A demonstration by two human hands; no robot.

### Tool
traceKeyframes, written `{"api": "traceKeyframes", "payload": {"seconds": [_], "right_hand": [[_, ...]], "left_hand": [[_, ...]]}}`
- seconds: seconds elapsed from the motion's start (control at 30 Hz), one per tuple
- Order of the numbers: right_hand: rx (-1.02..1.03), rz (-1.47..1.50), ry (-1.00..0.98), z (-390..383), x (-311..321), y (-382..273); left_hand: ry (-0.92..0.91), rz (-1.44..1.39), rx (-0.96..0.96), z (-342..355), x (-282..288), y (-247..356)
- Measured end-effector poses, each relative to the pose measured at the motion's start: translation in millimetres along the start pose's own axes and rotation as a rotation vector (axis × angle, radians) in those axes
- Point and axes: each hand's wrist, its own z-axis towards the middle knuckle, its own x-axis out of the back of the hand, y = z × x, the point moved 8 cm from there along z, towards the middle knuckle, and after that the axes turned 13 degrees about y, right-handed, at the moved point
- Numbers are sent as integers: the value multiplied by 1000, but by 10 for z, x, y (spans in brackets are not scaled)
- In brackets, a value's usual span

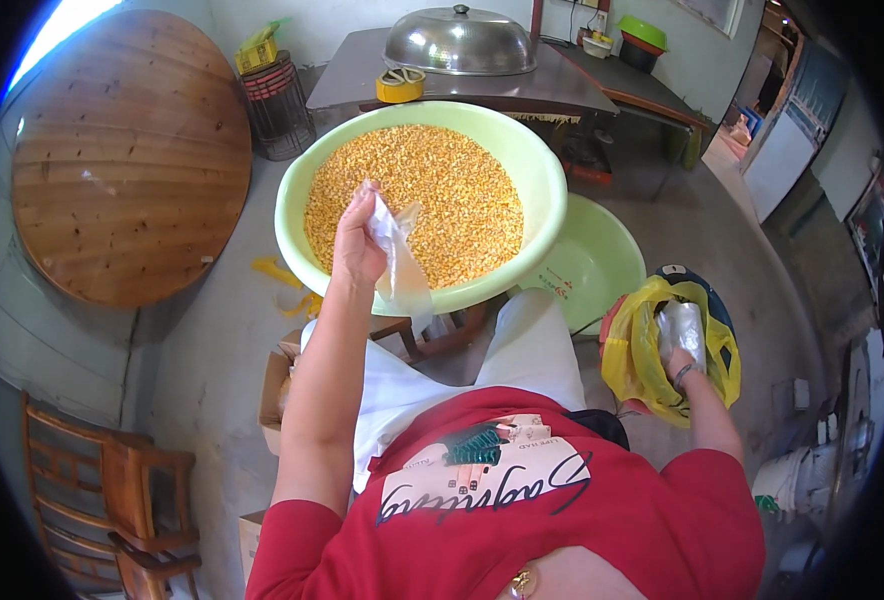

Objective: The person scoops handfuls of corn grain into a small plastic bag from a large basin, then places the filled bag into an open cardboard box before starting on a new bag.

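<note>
Our left hand, at ten o'clock, has its fingers pinched together on a thin clear plastic bag, which hangs down over the near rim of a pale green basin. Our right hand, between three and four o'clock, reaches into an open yellow bag and touches a bundle of clear plastic; its fingers are partly hidden, so we cannot tell how tightly they are closed.

The green basin sits at twelve o'clock, in front of our knees, with yellow corn spread broadly inside. A second green basin is lower down, between two and three o'clock, partly behind the first.

Farther out at twelve o'clock, a dark counter carries a domed metal lid and, near its front edge, yellow tape. A round wooden tabletop leans upright at ten o'clock, and a wooden chair stands at eight.
</note>
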Motion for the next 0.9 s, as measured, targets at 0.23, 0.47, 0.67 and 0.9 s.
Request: {"api": "traceKeyframes", "payload": {"seconds": [0.23, 0.47, 0.67, 0.9], "right_hand": [[134, -75, -250, -45, -20, -139], [297, -321, 206, 29, 1575, -1146], [471, -464, 20, 169, 1365, -1984], [828, 618, -54, -227, 1747, -3133]], "left_hand": [[26, -154, 6, 82, 130, 34], [-60, -342, 33, 16, -14, 86], [-70, -321, 35, -36, -164, 102], [-333, -428, 142, -117, -301, 199]]}}
